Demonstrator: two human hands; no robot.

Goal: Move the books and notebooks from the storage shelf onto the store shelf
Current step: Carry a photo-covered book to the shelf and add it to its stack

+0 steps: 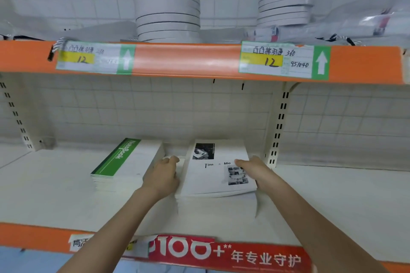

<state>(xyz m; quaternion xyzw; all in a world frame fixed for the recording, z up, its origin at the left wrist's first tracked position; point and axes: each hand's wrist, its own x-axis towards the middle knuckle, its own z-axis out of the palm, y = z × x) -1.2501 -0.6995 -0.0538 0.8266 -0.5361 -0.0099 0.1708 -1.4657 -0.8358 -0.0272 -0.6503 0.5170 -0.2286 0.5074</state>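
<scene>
A stack of white notebooks (213, 175) with black-and-white photos on the top cover lies on the white shelf board (55, 195), at its middle. My left hand (163, 175) grips the stack's left edge, fingers curled at the far corner. My right hand (255, 169) holds the stack's right edge, thumb on the top cover. To the left lies a second stack of notebooks (124, 162) with a green band that reads NoteBook; it almost touches my left hand.
An orange shelf rail (188, 60) with two price labels runs overhead; two tall stacks of white discs (166, 2) stand on that upper shelf. A slotted upright (278, 126) stands right of the stack. A red banner (221, 252) covers the front edge.
</scene>
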